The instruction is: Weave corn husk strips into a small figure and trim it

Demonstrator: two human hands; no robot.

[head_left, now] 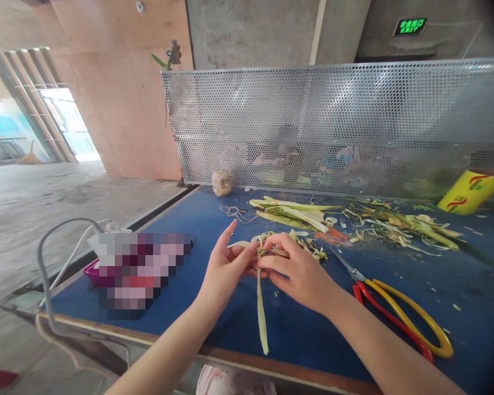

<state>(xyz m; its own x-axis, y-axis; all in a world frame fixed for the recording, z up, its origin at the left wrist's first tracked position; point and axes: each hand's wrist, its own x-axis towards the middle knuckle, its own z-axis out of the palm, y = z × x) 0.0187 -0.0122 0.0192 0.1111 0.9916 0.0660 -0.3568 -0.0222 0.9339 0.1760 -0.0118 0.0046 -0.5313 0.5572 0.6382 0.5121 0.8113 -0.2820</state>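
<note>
Above the near part of the blue table, my left hand [230, 258] and my right hand [294, 269] meet, each with its fingers pinched on a pale green leaf strip [262, 315]. One end of the strip hangs down toward the table's front edge, while other ends stick out between the fingers. A small knot or twist seems to sit at the fingertips, partly hidden by them. My left thumb side is raised and a finger points upward. Right of my right forearm lie scissors [364, 280] with one red and one yellow handle, their blades pointing away.
Behind my hands lie long leaf pieces [292, 211], thin string [236, 213] and scraps [407, 227]. A perforated metal screen [333, 126] closes the table's back, with a whitish lump [221, 182] and a yellow roll [471, 192] before it. Blurred items and a magenta tray [91, 270] are left.
</note>
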